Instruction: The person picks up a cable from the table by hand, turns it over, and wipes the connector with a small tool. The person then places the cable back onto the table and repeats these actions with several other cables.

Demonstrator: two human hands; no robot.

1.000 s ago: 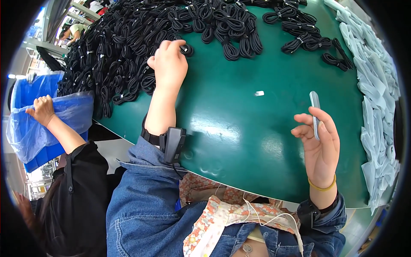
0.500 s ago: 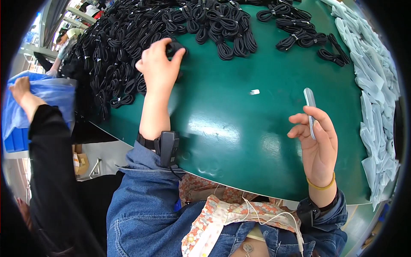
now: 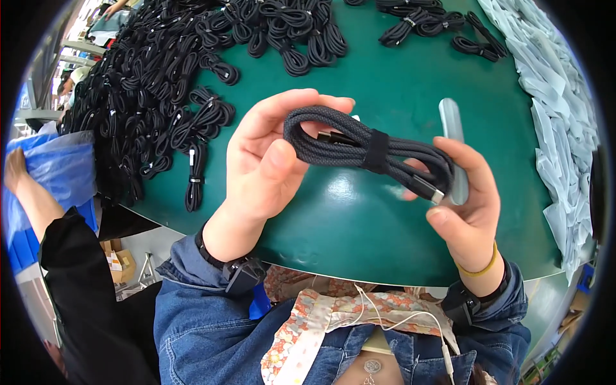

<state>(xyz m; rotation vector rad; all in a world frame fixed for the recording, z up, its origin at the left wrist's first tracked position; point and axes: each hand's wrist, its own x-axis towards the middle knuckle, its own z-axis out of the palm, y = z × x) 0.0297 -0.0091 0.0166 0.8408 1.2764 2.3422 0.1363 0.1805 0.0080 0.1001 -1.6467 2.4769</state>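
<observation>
Both hands are holding one coiled black cable point(image 3: 369, 149) above the green surface point(image 3: 385, 83), near its front edge. The left hand point(image 3: 269, 160) is closing its grip on the cable's left loop, thumb in front and fingers curling over the top. The right hand point(image 3: 465, 202) is gripping the cable's right end, where a metal plug is showing, and is also pinching a flat grey strip point(image 3: 453, 147) upright behind it. A heap of cables point(image 3: 160, 96) is lying at far left, clear bags point(image 3: 558, 128) along the right edge.
</observation>
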